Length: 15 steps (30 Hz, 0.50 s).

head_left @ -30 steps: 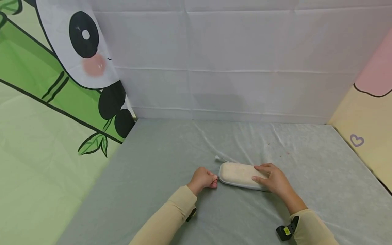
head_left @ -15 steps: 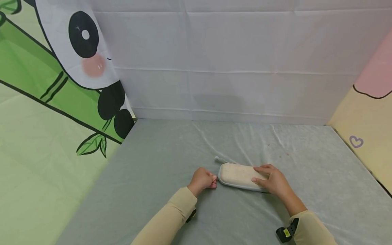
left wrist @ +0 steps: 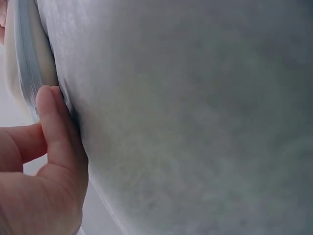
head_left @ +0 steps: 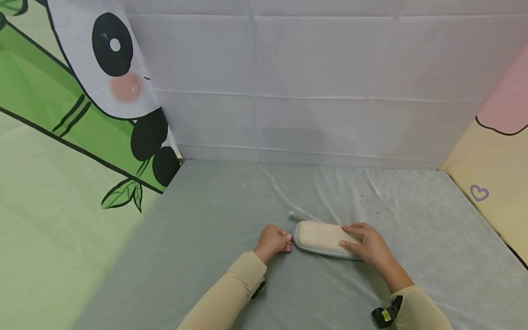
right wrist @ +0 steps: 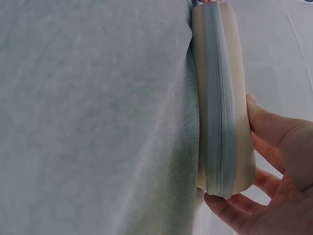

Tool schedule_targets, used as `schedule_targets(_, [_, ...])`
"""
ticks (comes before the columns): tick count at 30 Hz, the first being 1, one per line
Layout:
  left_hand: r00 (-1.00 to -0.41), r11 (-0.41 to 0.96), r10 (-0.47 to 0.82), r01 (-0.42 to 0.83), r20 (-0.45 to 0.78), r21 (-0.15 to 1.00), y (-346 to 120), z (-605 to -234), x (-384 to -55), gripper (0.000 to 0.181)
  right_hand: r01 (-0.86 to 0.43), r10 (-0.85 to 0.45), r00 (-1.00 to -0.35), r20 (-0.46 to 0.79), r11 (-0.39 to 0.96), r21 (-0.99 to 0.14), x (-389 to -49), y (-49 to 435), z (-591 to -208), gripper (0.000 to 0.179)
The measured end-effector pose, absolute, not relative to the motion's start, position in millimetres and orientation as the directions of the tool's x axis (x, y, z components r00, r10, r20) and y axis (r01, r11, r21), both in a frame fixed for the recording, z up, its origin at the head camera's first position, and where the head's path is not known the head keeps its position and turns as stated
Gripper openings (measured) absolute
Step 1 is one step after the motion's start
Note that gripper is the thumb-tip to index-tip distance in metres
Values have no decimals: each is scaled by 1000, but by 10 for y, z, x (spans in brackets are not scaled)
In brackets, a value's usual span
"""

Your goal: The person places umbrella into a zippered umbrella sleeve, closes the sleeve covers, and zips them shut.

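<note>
A cream, rounded zip case [head_left: 319,237] lies flat on the grey cloth. A pale grey zipper [right wrist: 217,98] runs along its side, closed where it shows in the right wrist view. My right hand [head_left: 371,245] grips the case's right end, thumb and fingers on opposite sides of it. At the other end, my left hand [head_left: 273,242] has its fingers curled, thumb and fingertips together right by the zipper; what sits between those fingertips is hidden. A thin pale cord [head_left: 304,217] trails behind the case's far left corner.
Grey cloth [head_left: 222,197] covers the table, with creases and a few small reddish specks at the back right. White fabric [head_left: 313,68] hangs behind it. Printed panels stand at the left [head_left: 49,220] and right [head_left: 491,169].
</note>
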State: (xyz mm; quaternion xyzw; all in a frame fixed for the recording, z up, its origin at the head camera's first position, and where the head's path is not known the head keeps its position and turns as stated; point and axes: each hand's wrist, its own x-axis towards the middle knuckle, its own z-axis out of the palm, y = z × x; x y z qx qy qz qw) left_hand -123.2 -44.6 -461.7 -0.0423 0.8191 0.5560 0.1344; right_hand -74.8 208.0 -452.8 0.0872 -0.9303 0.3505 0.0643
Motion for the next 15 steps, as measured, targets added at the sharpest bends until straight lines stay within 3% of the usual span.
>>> schedule_targets(15, [-955, 394, 50, -249, -291, 885, -416, -4621, -1302, 9, -209, -121, -976, 179, 736, -644, -772, 2096, -4569, 46])
